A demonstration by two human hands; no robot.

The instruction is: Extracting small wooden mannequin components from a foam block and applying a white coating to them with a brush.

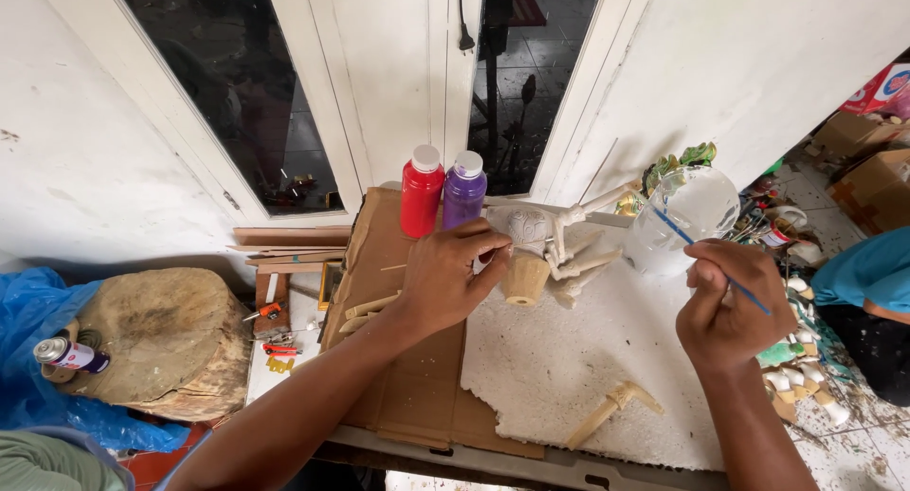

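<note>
Left hand [445,278] of mine is clenched around a pale wooden puppet figure [540,249], fingers wrapped over its head end so the tan cone-shaped base points down just beyond my knuckles and the thin jointed limbs splay out to the far side of the hand. Under that hand I see the largest thing, the tabletop [531,458], covered by a brown cardboard sheet [417,391] beneath my wrist and a rough white foam slab [559,358] that spreads between my two hands. Well off to the outer side of my left forearm sits a big round wood stump [166,339], with a small spray can [68,354] lying at its far edge on blue plastic. Just past my left fingers stand a red paint bottle [422,192] and a purple paint bottle [464,190], touching side by side. My right hand [725,306] is pinched shut on a thin blue brush [730,282], whose tip reaches up into a clear plastic cup [687,216] just beyond the hand. Between my hands, nearer my body, a loose wooden arm piece [611,410] lies on the foam. Smallest, a thin stick [393,267] rests on the cardboard beside my left thumb.
</note>
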